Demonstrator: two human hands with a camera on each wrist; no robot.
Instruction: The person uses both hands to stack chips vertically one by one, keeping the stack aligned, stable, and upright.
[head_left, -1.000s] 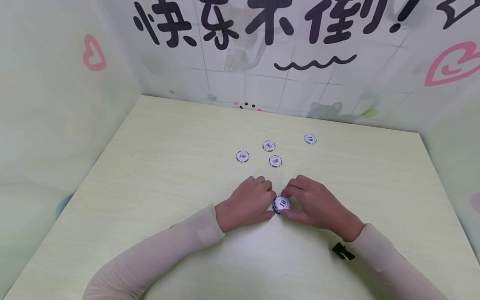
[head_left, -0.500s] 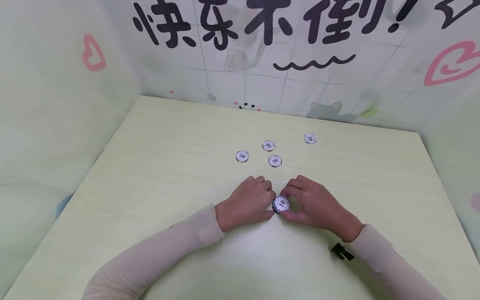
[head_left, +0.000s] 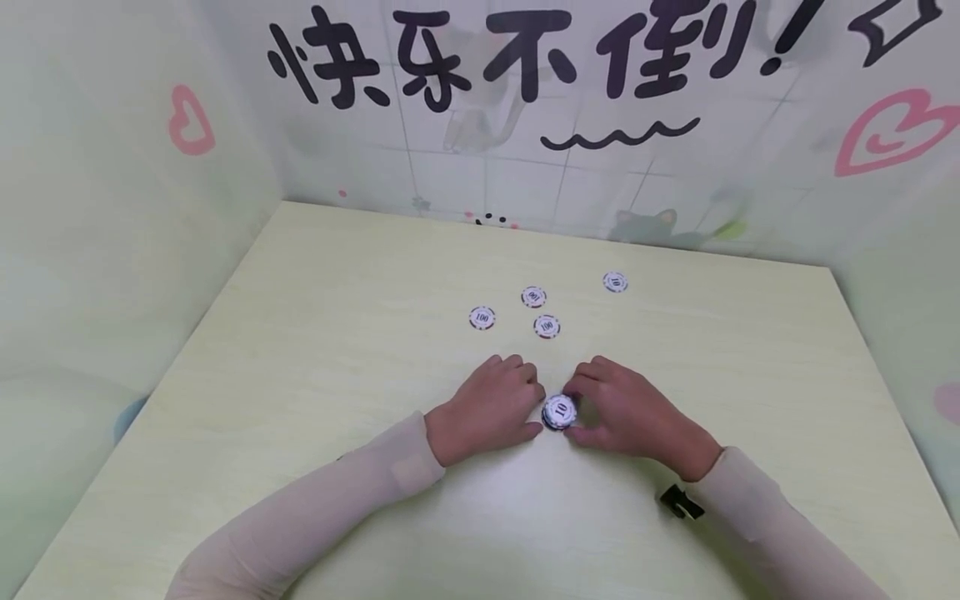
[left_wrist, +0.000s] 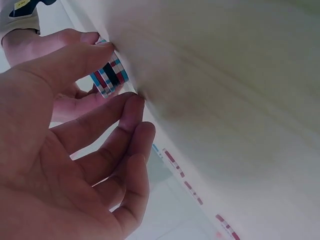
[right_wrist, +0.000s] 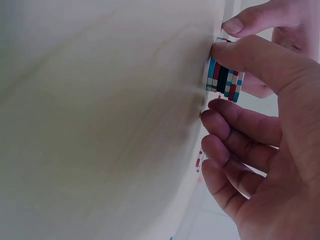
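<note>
A short stack of poker chips (head_left: 559, 411) stands on the table, a white 10 chip on top. Its red, blue, white and dark edges show in the left wrist view. My left hand (head_left: 491, 408) is just left of it, thumb and forefinger slightly apart from the stack and the other fingers bent. From the right, my right hand (head_left: 626, 408) has thumb and forefinger on either side of the stack; in the right wrist view a narrow gap shows between forefinger and chips (right_wrist: 224, 80). Whether the right thumb touches them I cannot tell.
Behind the hands lie three 100 chips, the left one (head_left: 482, 317), the back one (head_left: 533, 297) and the front one (head_left: 547, 326). A 10 chip (head_left: 615, 282) lies farther right. Printed walls (head_left: 480, 125) enclose the table (head_left: 337, 333). A black clip (head_left: 681, 502) is by the right sleeve.
Both hands' fingers have drawn slightly away from the stack, the right hand having held its top chip. The head view has tilted up a little. The loose chips stay put.
</note>
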